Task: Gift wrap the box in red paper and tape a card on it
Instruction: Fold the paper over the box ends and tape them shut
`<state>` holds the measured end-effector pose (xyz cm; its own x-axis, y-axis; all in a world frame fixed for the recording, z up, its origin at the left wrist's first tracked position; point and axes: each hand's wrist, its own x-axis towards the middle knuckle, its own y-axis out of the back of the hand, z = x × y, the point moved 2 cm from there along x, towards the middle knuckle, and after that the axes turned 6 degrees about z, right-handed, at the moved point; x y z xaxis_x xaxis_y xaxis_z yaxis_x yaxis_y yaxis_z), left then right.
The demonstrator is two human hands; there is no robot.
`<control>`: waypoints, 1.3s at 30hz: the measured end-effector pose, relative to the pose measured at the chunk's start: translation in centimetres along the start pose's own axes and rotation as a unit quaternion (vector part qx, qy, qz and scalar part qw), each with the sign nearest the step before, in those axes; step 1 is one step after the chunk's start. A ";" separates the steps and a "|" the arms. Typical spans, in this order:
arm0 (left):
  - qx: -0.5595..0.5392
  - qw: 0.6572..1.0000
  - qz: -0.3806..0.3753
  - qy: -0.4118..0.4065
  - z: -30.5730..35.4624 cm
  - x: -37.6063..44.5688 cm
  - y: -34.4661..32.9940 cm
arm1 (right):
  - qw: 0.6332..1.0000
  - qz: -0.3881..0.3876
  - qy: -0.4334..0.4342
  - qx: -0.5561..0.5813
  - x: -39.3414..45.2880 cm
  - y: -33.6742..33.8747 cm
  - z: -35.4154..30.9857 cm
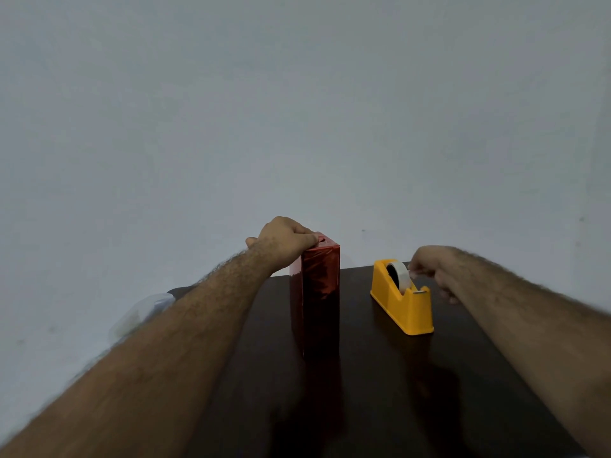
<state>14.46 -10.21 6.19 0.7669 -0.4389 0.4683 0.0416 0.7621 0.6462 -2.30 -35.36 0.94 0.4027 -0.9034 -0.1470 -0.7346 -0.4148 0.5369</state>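
A tall box wrapped in shiny red paper [320, 292] stands upright on the dark table [363, 391]. My left hand [285, 241] rests on its top end, fingers pressing the folded paper there. To the right stands a yellow tape dispenser [401, 302] with a white tape roll [399, 274]. My right hand [433, 267] is at the roll, fingertips pinched at the tape's loose end. No card is in view.
A plain grey-white wall rises right behind the table's far edge. A clear plastic object [145, 314] lies off the table's left side, partly behind my left forearm.
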 end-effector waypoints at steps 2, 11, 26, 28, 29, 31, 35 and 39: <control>0.003 1.000 -0.004 0.001 0.0 0.0 0.0 | 0.999 -0.025 -0.047 0.008 0.3 0.0 0.9; -0.058 0.998 -0.035 0.006 -0.8 0.5 0.0 | 0.994 -0.003 -0.092 0.051 -0.9 -0.4 4.3; -0.058 0.998 -0.035 0.009 -0.6 -0.2 0.3 | 0.981 0.064 -0.045 0.176 -0.8 -1.8 7.5; -0.063 0.997 -0.032 0.013 -0.9 0.0 0.1 | 0.981 0.070 -0.019 0.178 -0.8 -2.1 7.9; -0.065 0.997 -0.033 0.013 -0.9 0.1 0.1 | 0.981 0.075 -0.010 0.178 -0.8 -2.2 7.9; -0.068 0.997 -0.034 0.011 -1.0 0.3 -0.1 | 0.980 0.082 -0.003 0.183 -0.5 -2.2 7.6; -0.077 0.996 -0.027 0.024 -1.4 0.3 -0.2 | 0.992 0.058 -0.042 0.106 -0.6 -2.8 9.1; -0.083 0.996 -0.026 0.027 -1.2 -0.1 -0.1 | 0.983 0.055 -0.026 0.174 -0.8 -3.2 9.6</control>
<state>15.15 -9.67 5.39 0.7935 -0.4575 0.4013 0.1841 0.8090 0.5582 -5.55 -34.32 -8.60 0.2892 -0.9452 -0.1518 -0.9178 -0.3188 0.2365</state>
